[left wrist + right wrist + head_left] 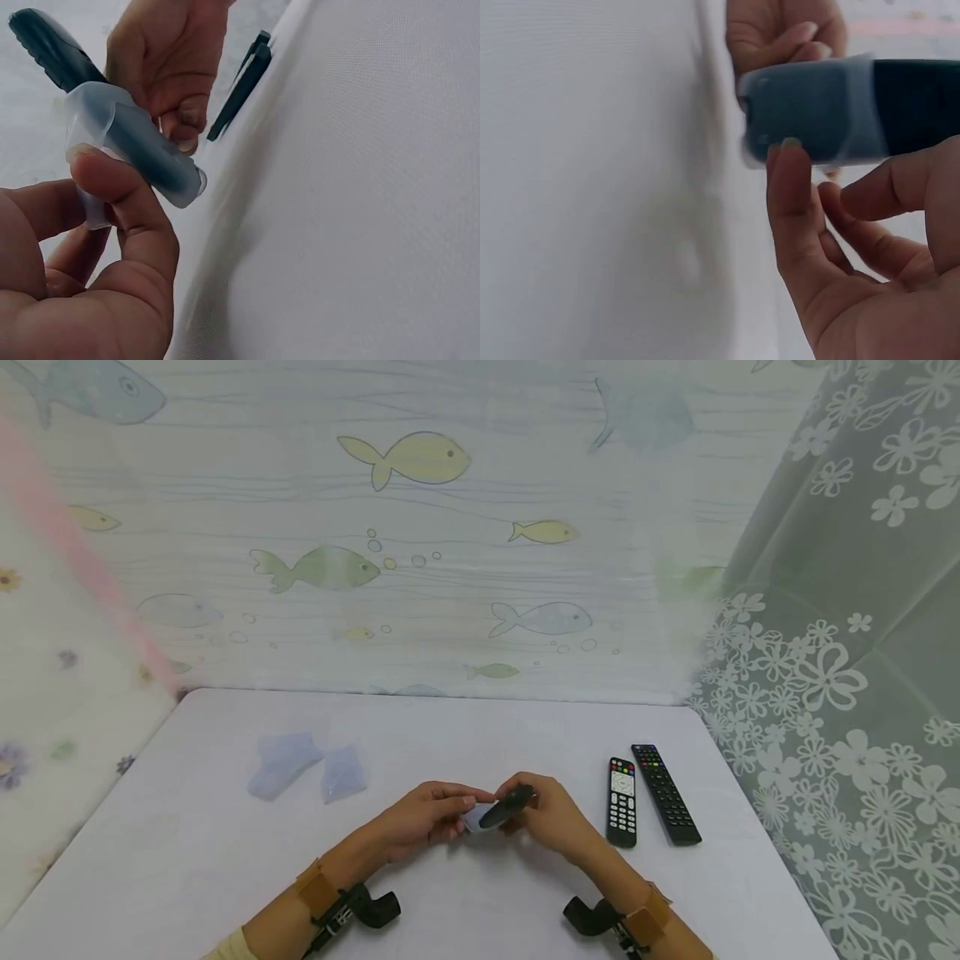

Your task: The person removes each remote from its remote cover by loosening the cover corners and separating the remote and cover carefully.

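Observation:
A dark remote control is partly inside a translucent protective sleeve, its uncovered end sticking out. My left hand pinches the loose edge of the sleeve between thumb and fingers. On the other side, my right hand holds the remote control, one fingertip pressed against its sleeved edge. In the right wrist view the sleeve covers the near end of the remote control, and dark casing shows bare beyond the sleeve's rim.
Two more black remote controls, a shorter one and a longer one, lie on the white table at right. Two translucent bluish sleeves or bags lie at left. A fish-patterned curtain hangs behind.

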Action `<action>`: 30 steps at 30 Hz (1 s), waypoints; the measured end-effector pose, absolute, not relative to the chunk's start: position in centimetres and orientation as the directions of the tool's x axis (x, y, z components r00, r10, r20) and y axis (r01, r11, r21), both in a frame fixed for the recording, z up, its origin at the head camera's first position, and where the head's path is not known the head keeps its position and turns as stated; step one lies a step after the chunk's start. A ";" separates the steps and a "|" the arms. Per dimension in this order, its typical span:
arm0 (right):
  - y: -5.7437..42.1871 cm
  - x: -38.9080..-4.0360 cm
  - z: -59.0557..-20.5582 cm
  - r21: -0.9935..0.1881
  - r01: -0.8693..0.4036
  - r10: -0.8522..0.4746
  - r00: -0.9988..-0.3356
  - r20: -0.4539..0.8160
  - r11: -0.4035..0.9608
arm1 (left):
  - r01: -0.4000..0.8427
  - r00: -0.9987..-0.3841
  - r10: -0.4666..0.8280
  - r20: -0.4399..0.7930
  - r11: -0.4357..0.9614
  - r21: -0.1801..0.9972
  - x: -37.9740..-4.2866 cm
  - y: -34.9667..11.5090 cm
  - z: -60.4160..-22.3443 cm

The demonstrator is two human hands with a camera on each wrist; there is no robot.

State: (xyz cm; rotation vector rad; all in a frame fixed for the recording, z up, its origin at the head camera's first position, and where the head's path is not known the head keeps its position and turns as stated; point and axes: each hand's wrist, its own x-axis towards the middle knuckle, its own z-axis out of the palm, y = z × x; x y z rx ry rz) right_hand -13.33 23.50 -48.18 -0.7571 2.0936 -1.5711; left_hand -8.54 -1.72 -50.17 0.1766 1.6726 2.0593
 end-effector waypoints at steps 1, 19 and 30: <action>23.6 -13.3 -47.9 -0.963 -0.168 -0.649 -0.761 -0.011 0.213 | -0.272 -0.884 0.428 -0.189 -0.143 0.951 -8.6 -1.8 -50.3; 25.7 -12.9 -44.2 -0.942 -0.238 -0.639 -0.769 0.033 0.238 | -0.023 -0.995 0.097 -0.009 -0.155 0.988 -8.8 -1.0 -50.7; 26.2 -13.0 -43.9 -0.961 -0.232 -0.628 -0.774 0.088 0.151 | 0.052 -0.998 -0.033 0.051 -0.023 0.998 -8.0 -0.5 -49.8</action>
